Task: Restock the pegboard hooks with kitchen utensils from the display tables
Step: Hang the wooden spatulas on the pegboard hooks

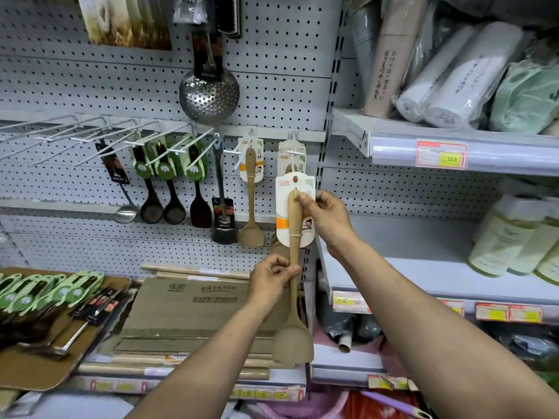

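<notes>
Spatula (294, 267), tan, with white backing card (295, 207) on its handle, held upright in front of pegboard (272, 95), blade down, centre frame. Card's hanging hole sits just below the hook (295, 152) at 12 o'clock from it; that hook already carries a similar carded item.

Right hand (325, 217) at 3 o'clock of the card, thumb and fingertips pinching the card's edge and handle top. Left hand (272, 281) at 6 o'clock of the card, fingers curled round the handle shaft, gripping it. Blade hangs below the left hand, over the front of the counter (193, 385).

Neighbouring hook at 9 o'clock holds a second tan spatula (251, 207) on its card. Further toward 9 o'clock: black-bladed turner (223, 213), dark wooden spoons with green cards (169, 189), a steel ladle (125, 211). Several bare white hooks (60, 131) project at 10 o'clock. Perforated steel skimmer (209, 95) hangs at 11 o'clock, higher on the board.

Counter below the board: flat cardboard packs (187, 306) under the left forearm, green-carded utensils (39, 291) on a brown tray (45, 370) at 8 o'clock.

Shelves (453, 149) at 2 to 3 o'clock hold wrapped rolls (459, 77); price tags on the shelf edge, one reads 15.9.
</notes>
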`<action>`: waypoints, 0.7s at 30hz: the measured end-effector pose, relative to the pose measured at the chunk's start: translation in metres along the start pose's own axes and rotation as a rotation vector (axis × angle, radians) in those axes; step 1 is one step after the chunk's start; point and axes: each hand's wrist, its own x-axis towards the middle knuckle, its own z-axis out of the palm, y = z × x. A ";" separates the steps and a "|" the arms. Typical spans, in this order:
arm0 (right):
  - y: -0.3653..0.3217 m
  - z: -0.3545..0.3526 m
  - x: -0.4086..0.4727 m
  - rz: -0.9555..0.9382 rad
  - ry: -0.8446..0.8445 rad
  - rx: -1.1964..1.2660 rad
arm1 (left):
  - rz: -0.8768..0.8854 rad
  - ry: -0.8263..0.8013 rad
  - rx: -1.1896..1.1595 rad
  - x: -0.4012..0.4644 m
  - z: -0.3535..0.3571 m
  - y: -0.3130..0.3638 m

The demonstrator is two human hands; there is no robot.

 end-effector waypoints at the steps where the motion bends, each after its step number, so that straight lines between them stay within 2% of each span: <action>1: 0.002 0.002 0.005 -0.011 0.012 -0.009 | -0.007 -0.003 -0.008 0.004 -0.001 -0.002; 8: 0.011 0.005 0.036 -0.009 0.160 -0.008 | 0.003 -0.033 0.020 0.031 -0.003 -0.003; 17: 0.013 0.004 0.049 -0.081 0.162 0.040 | 0.054 -0.092 0.055 0.059 -0.006 -0.017; 21: 0.015 0.005 0.055 -0.131 0.136 0.048 | 0.080 -0.093 0.003 0.068 -0.008 -0.023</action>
